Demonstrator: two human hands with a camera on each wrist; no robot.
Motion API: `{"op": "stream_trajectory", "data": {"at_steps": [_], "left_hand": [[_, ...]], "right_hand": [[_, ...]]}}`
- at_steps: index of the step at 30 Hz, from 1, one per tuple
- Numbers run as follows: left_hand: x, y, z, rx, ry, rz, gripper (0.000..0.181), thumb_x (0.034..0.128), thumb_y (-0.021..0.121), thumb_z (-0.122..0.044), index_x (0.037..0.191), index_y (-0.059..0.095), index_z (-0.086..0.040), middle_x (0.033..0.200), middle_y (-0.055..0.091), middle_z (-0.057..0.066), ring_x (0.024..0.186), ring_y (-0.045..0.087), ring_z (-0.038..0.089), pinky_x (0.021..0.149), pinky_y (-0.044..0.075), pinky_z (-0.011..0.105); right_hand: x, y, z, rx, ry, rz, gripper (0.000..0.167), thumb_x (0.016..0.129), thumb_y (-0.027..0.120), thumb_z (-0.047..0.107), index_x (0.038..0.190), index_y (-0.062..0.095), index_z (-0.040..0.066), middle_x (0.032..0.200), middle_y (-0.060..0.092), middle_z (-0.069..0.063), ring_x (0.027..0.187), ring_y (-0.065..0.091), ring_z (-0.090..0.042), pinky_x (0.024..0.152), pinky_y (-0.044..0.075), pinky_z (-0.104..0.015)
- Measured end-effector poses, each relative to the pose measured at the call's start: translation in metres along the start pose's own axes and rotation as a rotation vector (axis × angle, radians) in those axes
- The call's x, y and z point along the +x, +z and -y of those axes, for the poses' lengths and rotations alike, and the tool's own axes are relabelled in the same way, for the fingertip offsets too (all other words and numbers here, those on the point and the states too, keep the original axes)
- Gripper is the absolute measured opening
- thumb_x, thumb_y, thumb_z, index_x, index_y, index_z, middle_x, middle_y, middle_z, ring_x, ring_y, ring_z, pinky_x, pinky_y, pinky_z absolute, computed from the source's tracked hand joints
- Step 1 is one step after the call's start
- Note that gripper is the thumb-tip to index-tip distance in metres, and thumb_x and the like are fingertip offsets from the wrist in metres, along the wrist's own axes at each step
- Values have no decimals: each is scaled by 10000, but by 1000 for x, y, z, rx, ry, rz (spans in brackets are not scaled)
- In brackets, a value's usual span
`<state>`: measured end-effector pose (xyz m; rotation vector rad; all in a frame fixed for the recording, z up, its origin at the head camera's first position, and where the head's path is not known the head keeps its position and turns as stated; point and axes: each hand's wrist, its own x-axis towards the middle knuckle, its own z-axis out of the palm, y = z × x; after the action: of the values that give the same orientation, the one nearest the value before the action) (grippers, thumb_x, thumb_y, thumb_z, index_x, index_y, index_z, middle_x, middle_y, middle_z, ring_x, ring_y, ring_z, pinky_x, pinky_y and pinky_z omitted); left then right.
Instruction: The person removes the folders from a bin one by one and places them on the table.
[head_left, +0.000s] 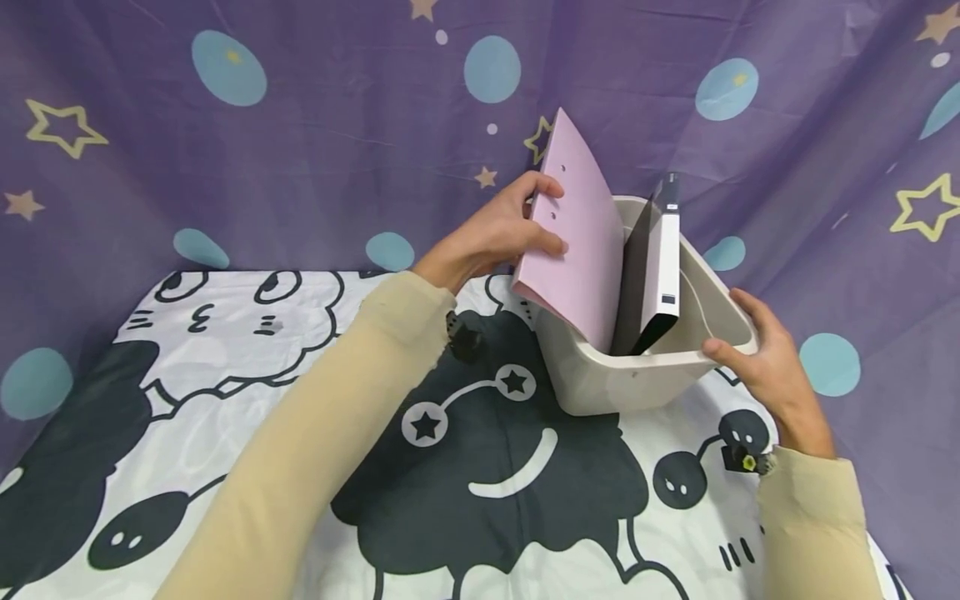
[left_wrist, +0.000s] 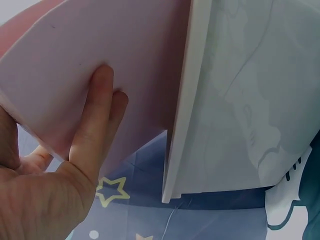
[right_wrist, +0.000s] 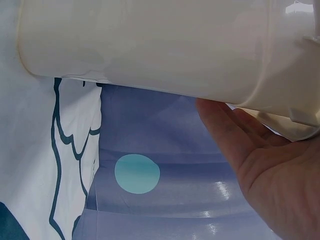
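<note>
Right, left hand pinches the pink folder at its left edge; thumb on one face, fingertips pressed to the other, as the left wrist view shows; right hand grips the bin at the near right rim corner – thumb over the rim, fingers round the outside wall.

Folder is part in, part out: lower part inside the bin on its left side, upper part leaning out over the left rim; a few punched holes run beside the pinched edge.

Handling, my read: light, thin, bendy – the sheet already bows; smooth face may slide under a loose pinch, corners could crease on the rim; best hold is the stiffer-looking edge, near mid-height; bin looks like light plastic, so bracing the rim makes sense.

Just right of the folder, a black-and-white binder stands in the bin, spine up; looks stiffer and heavier; bin stands on the cartoon-print cloth; purple curtain behind.
</note>
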<state>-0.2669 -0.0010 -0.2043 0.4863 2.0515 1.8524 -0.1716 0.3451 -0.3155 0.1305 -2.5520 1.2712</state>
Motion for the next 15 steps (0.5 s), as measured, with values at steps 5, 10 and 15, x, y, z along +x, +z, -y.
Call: {"op": "stream_trajectory", "data": {"at_steps": [5,10,15], "left_hand": [[-5,-4,0,8,13,-19,641,771,699,104,1277,405,-156,1122,511,178,864,640,317,655,563,437],[-8,-7,2,-11,28,-30,653,766,701,112,1289,412,-152,1093,541,181,847,644,310,663,561,439],[-12,-11,2,-17,52,-43,657,769,698,119,1297,415,-151,1104,549,185,869,642,309,683,561,413]], "right_hand": [[0,0,-3,3,-1,0,798,828,724,183,1498,297,114,1251,466,-110,971,473,-98,714,399,-134],[0,1,-4,1,-14,3,805,824,722,175,1498,290,92,1266,463,-158,967,476,-93,709,400,-136],[2,0,-5,-5,-31,5,803,825,717,175,1496,289,74,1278,464,-185,973,481,-88,717,399,-134]]}}
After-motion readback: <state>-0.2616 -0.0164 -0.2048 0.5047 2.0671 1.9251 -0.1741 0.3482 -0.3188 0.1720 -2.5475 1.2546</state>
